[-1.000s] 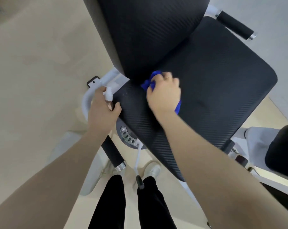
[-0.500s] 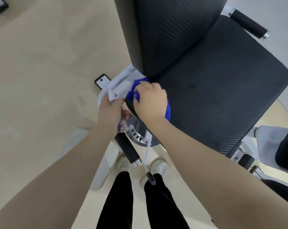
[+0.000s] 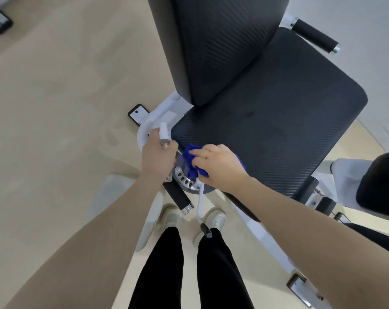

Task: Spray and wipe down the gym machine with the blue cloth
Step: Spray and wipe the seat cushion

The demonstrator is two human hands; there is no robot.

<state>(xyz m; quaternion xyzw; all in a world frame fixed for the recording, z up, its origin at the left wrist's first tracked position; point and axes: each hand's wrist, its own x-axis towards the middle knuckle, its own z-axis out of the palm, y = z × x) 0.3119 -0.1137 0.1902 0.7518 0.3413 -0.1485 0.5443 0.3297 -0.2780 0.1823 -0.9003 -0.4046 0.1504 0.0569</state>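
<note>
The gym machine has a black padded seat [image 3: 278,121] and an upright black backrest [image 3: 216,41] on a white frame [image 3: 153,117]. My right hand [image 3: 220,168] grips the bunched blue cloth [image 3: 190,158] at the seat's near left edge, just above the round metal adjuster plate [image 3: 184,179]. My left hand [image 3: 159,156] holds a small spray bottle with a white nozzle [image 3: 163,131] beside the seat's left corner. Most of the bottle is hidden in the hand.
Black handle grips stick out at the near left [image 3: 178,196] and far right [image 3: 315,36]. A white lever with a black knob [image 3: 203,216] hangs by my legs. Another black pad [image 3: 380,184] is at the right. The floor is beige.
My right hand has slid the cloth from the joint under the backrest down along the seat's left edge toward me. The left hand kept the bottle beside the seat corner.
</note>
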